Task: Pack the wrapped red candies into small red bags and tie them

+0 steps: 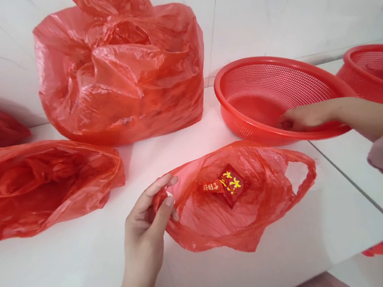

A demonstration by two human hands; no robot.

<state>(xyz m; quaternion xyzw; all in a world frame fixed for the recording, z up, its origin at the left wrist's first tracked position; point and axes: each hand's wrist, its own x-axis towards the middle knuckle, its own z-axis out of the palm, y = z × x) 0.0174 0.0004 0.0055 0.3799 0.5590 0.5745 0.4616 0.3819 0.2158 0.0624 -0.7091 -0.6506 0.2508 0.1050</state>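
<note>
My left hand (148, 220) is closed on the left handle of a thin red plastic bag (217, 225), holding its mouth open. A small whitish bit shows beside the thumb. Inside the bag lie a dark red square packet (232, 185) with yellow characters and a smaller red piece (212, 186) with pale lettering. The bag's right handle loop (306, 184) rests free on the table. My right hand (300, 118) reaches down into a red perforated plastic basket (273, 63), fingers curled near its bottom. What those fingers hold, if anything, is hidden.
A large, full red plastic bag (126, 86) stands against the white wall. To the left, another red bag (50, 182) lies open with crumpled red plastic inside. A second red basket (380, 69) stands at the far right. A seam runs through the white tabletop (70, 274) at the right.
</note>
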